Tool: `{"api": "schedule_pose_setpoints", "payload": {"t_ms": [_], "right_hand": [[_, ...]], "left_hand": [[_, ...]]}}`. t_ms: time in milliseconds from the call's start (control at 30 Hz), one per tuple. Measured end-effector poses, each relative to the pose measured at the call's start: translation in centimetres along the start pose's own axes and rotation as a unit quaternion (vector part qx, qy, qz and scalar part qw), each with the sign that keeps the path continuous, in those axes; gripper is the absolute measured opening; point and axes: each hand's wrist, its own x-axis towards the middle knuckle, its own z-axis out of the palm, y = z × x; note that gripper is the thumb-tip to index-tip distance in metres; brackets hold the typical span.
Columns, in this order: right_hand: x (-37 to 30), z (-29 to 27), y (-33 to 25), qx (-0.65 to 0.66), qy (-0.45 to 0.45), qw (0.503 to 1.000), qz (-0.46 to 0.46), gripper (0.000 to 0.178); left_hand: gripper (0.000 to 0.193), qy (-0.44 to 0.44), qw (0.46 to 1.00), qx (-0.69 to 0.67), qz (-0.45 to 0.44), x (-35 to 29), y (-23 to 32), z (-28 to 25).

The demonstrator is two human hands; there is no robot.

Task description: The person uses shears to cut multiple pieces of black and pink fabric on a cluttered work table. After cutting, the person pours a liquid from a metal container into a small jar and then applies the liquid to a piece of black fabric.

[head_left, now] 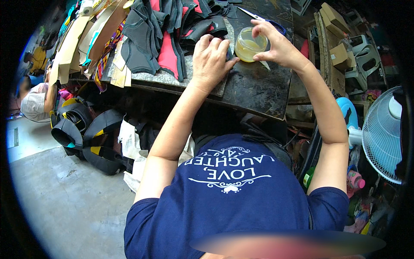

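Observation:
My left hand point(210, 60) lies flat, fingers together, pressing down a small dark piece point(227, 51) on the black worktable point(258, 93). My right hand point(276, 43) is over a small clear jar point(249, 44) of yellowish liquid, fingertips pinched at its rim; a thin whitish tool tip point(265, 65) sticks out below the hand. The jar stands just right of my left hand.
Grey, black and red cut shoe pieces point(168, 30) are piled at the table's back left, beside tan and coloured strips point(90, 39). Scissors point(263, 19) lie behind the jar. Dark shoe uppers point(82, 129) heap on the floor left; a white fan point(381, 134) stands right.

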Motion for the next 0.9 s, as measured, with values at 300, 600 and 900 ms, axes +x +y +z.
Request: {"api": "schedule_pose_setpoints", "payload": {"t_ms": [300,600,900], "right_hand": [[-2.1,-6.9,-2.7,0.107,0.164,0.98,0.039,0.049],[-3.2,-0.2,-2.0,-0.095,0.071,0.973,0.197,0.048],[-3.2,0.2,-2.0,-0.261,0.095,0.958,-0.069,0.016]], "left_hand": [[0.11,-0.033,0.976,-0.206,0.057,4.5,0.7,0.3],[0.096,-0.03,0.983,-0.182,0.011,3.8,4.9,1.6],[0.089,-0.132,0.85,-0.502,-0.09,1.3,5.7,3.7]]}}
